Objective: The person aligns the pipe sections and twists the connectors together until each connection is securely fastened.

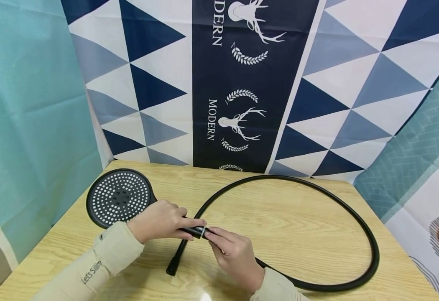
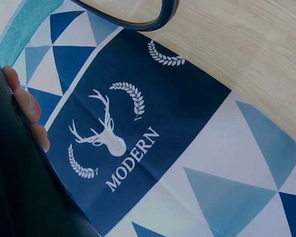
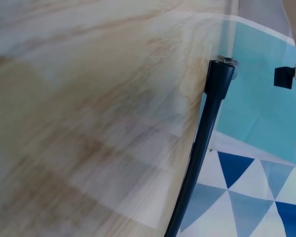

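A black shower head with a round face of pale nozzles is held just above the table. My left hand grips its handle. At the handle's lower end, by a pale ring, my right hand pinches one end of a black shower hose. Whether the two parts are joined is hidden by the fingers. The hose's other end lies loose on the table between my forearms; the right wrist view shows this end fitting close up. Fingertips curl around the dark handle in the left wrist view.
The hose makes a wide loop over the right side of the wood-grain table. Behind stands a patterned cloth with triangles and deer heads. A teal cloth hangs along the left side.
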The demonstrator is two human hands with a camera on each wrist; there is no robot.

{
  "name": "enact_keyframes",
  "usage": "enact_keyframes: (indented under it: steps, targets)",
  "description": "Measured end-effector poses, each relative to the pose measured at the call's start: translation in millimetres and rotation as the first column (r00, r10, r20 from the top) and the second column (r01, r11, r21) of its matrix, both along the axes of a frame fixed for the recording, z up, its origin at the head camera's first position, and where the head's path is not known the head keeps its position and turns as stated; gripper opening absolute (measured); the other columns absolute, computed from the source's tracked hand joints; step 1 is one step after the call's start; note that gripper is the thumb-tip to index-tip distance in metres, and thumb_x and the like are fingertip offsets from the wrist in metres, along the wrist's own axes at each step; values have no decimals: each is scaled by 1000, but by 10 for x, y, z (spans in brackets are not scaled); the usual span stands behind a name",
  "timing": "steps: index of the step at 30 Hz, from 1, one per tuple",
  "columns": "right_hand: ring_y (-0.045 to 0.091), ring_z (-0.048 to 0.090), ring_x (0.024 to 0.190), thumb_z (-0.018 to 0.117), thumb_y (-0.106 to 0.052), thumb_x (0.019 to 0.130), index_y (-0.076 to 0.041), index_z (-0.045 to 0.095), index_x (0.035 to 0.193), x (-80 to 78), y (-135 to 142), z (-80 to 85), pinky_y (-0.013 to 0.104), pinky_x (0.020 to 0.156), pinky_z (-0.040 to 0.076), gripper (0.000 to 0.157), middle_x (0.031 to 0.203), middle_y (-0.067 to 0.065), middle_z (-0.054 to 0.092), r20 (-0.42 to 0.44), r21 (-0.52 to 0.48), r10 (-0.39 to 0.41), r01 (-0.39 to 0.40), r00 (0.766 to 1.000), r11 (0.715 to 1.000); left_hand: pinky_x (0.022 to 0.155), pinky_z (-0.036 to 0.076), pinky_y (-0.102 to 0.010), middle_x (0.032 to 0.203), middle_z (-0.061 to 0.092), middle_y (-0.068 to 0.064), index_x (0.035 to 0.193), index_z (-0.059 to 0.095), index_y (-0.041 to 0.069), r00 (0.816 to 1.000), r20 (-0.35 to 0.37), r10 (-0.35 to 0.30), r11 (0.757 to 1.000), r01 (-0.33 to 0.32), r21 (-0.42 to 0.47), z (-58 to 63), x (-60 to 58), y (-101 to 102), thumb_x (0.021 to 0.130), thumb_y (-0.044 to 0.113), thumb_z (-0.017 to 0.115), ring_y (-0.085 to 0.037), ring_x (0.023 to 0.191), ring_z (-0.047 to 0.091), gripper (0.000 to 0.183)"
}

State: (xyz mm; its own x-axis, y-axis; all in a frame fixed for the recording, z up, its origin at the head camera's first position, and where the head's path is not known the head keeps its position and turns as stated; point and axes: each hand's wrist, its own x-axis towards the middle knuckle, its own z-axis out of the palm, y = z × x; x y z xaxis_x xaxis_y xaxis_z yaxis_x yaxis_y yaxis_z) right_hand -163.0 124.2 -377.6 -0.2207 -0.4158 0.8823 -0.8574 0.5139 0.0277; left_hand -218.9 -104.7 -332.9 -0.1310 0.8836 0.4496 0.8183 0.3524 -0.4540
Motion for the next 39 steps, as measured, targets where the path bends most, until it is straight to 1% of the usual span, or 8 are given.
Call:
enact_keyframes:
  steps: [5, 13, 21, 25, 30, 32, 35, 39]
  targets:
    - [20, 71, 73, 47, -18, 101, 2, 75, 89, 6, -8, 4, 22, 64, 54, 36, 86, 14, 72, 5, -3, 10, -10, 1000, 1000, 39, 33, -18, 60, 46, 7, 111, 68, 31, 1000, -11, 0, 1000, 0, 1, 2, 8, -6, 81, 53, 69, -4, 43, 39, 38]
    - [20, 71, 77, 45, -23, 101, 2, 75, 88, 25, -4, -33, 23, 68, 54, 41, 88, 14, 72, 96, 6, -1, 0, 995, 1000, 40, 32, -17, 61, 46, 7, 111, 69, 31, 1000, -5, 10, 1000, -10, -1, 13, 29, -11, 80, 53, 70, -3, 43, 39, 38]
    - [20, 71, 79, 45, -22, 101, 2, 74, 92, 27, -1, -31, 23, 69, 54, 39, 91, 13, 72, 114, 14, 9, -11, 993, 1000, 40, 34, -18, 60, 46, 7, 110, 69, 31, 1000, -2, 10, 1000, -10, -2, 8, 34, -11, 77, 52, 73, -4, 44, 40, 40]
    - [20, 71, 79, 53, -17, 99, 2, 74, 94, 29, 1, -23, 22, 69, 54, 29, 92, 14, 72, 104, 19, 21, -23, 994, 1000, 40, 34, -17, 59, 46, 7, 110, 69, 30, 1000, 11, 3, 1000, -3, -4, 9, 39, -13, 77, 52, 73, -4, 43, 39, 40]
    - [21, 71, 79, 51, -17, 100, 3, 73, 96, 21, -4, -17, 21, 69, 54, 30, 91, 15, 72, 82, 19, 33, -34, 996, 999, 40, 34, -16, 58, 45, 7, 111, 68, 29, 1000, 28, -2, 1000, 2, -7, 13, 44, -19, 79, 51, 72, -3, 43, 38, 39]
    - [21, 71, 79, 54, -15, 98, 3, 73, 96, 17, -3, -18, 22, 69, 54, 26, 91, 16, 71, 76, 18, 38, -39, 996, 999, 40, 34, -16, 58, 45, 7, 111, 68, 29, 1000, 26, -2, 1000, 2, -6, 11, 43, -20, 79, 51, 71, -3, 43, 38, 39]
    - [21, 71, 79, 65, -8, 91, 3, 73, 96, 20, 2, -20, 22, 68, 54, 15, 91, 15, 71, 80, 20, 38, -40, 996, 999, 40, 34, -16, 58, 45, 7, 111, 68, 29, 1000, 27, -1, 1000, 1, -6, 5, 40, -21, 79, 51, 72, -3, 43, 39, 39]
    - [20, 71, 80, 72, -4, 84, 3, 73, 96, 32, 8, -16, 22, 69, 54, 14, 92, 15, 72, 125, 24, 29, -32, 992, 999, 40, 34, -16, 58, 46, 7, 111, 68, 29, 999, 33, -2, 1000, 2, -4, 7, 41, -19, 78, 51, 72, -4, 43, 39, 39]
